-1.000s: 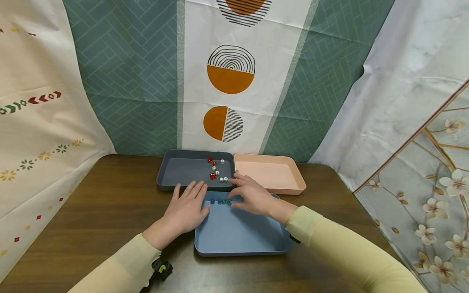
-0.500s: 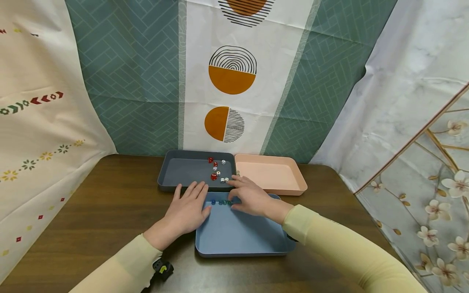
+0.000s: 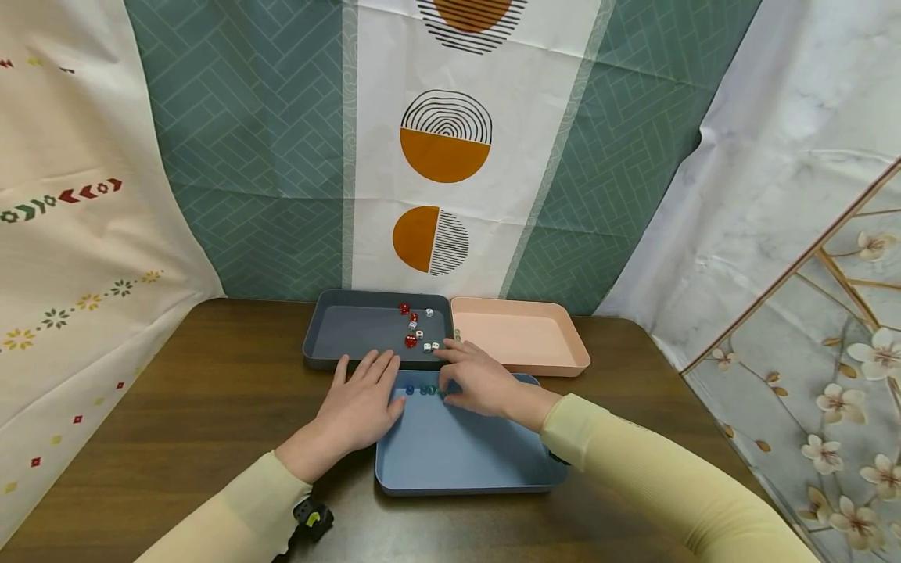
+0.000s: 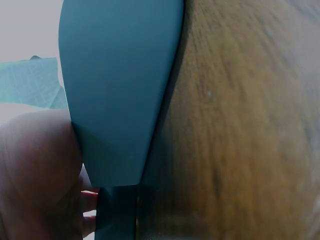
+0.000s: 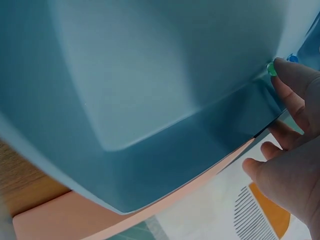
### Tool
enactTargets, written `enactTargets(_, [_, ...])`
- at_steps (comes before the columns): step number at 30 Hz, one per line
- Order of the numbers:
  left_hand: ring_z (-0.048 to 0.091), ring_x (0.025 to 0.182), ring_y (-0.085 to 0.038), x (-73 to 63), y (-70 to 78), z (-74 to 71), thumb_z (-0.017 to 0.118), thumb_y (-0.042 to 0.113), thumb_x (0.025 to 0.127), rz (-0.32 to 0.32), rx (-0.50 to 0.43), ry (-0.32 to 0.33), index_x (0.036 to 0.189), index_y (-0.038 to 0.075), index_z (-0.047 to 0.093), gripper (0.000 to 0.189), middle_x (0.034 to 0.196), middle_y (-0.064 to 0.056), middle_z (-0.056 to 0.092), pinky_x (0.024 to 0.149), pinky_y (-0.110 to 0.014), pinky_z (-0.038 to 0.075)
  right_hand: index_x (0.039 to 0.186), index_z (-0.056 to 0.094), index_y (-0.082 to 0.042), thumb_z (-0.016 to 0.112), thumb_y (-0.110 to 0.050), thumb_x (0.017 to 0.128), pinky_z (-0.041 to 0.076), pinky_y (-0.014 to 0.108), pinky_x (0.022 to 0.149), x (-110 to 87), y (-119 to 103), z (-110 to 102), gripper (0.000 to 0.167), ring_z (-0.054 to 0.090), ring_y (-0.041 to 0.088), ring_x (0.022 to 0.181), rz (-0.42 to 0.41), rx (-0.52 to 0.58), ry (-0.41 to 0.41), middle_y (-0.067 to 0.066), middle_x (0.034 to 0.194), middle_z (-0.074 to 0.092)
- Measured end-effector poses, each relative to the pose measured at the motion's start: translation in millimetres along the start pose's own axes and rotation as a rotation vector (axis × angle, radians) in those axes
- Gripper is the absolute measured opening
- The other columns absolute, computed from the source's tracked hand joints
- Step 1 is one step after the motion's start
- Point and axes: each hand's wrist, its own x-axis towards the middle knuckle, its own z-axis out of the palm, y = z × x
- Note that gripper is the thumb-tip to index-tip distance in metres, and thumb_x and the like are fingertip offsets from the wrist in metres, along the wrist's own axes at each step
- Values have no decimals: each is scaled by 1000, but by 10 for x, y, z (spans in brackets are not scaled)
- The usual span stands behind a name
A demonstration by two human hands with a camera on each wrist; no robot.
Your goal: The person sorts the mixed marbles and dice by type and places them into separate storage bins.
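Observation:
A blue tray (image 3: 468,461) lies in front, with a short row of small glass marbles along its far wall: a blue marble (image 3: 410,389) and green marbles (image 3: 424,389) to its right. My right hand (image 3: 482,383) reaches over that wall, and thumb and index finger pinch the rightmost green marble (image 5: 271,69), seen in the right wrist view. Its other fingers extend past the rim. The left hand (image 3: 357,403), fingers spread and fairly straight, rests at the blue tray's far left corner. In the left wrist view the tray's side hides most of that hand.
Behind stands a dark grey tray (image 3: 352,332) with several red dice (image 3: 411,341) and white dice (image 3: 429,313). Beside it is a pink tray (image 3: 521,332) with small pale pieces (image 3: 457,335) at its left wall. All stand on a brown wooden table (image 3: 232,375); patterned cloths hang behind.
My right thumb and index finger have closed together on the rightmost green marble, after standing apart around it. The left hand keeps its place.

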Motion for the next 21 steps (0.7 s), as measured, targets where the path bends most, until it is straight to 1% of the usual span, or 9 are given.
enactTargets(9, [27, 165, -40, 2, -1, 9, 62, 44, 112, 4, 15, 9, 171, 3, 38, 76, 177, -17, 35, 129, -74, 11, 101, 83, -20, 94, -21, 92, 29, 59, 130, 10, -5, 33, 15, 36, 38, 162, 9, -26, -14, 15, 162, 57])
enactTargets(16, [27, 165, -40, 1, 11, -2, 62, 43, 112, -1, 7, 7, 171, 3, 37, 76, 177, -17, 35, 129, -74, 10, 102, 84, -19, 94, -20, 92, 27, 58, 131, -15, -12, -20, 14, 35, 39, 162, 9, -13, -17, 15, 163, 56])
enactTargets(21, [26, 165, -41, 9, 8, -6, 62, 43, 112, -1, -9, 5, 171, 3, 38, 75, 177, -17, 35, 129, -74, 9, 100, 83, -18, 93, -20, 93, 28, 58, 131, -50, -1, -83, 13, 35, 40, 162, 18, 9, 5, 16, 162, 57])
